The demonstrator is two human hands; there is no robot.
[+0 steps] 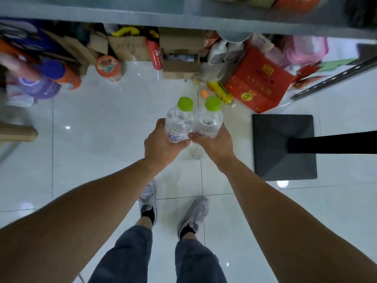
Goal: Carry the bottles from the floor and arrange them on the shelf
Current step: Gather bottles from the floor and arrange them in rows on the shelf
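1. The floor [102,139] is glossy white tile. The person stands on it facing the shelf, so a steady footing matters more than speed.
2. The shelf [183,15] shows as a grey front edge across the top of the view, ahead of and above both hands. The step in hand appears to be the lift to the shelf. The bottles should rise above that edge before they travel forward.
3. The black stand base [283,148] lies on the floor to the person's right, and its post runs out of view at the right. The right elbow should stay inboard of it.
4. The red carton [259,80] and the cardboard boxes [179,58] crowd the floor under the shelf. The feet should stop short of them.
5. The left bottle [179,123] and the right bottle [210,123] are clear and upright. They are held side by side, touching or nearly so, above the floor and below the shelf edge.
6. The left hand [161,146] curls around the label band of the left bottle. The right hand [216,144] curls around the right bottle likewise. The two thumbs meet between the bottles. Separating the hands slightly should prevent the bottles from knocking on placement.
7. The green caps [185,103] are fitted on both bottles and should remain uppermost.
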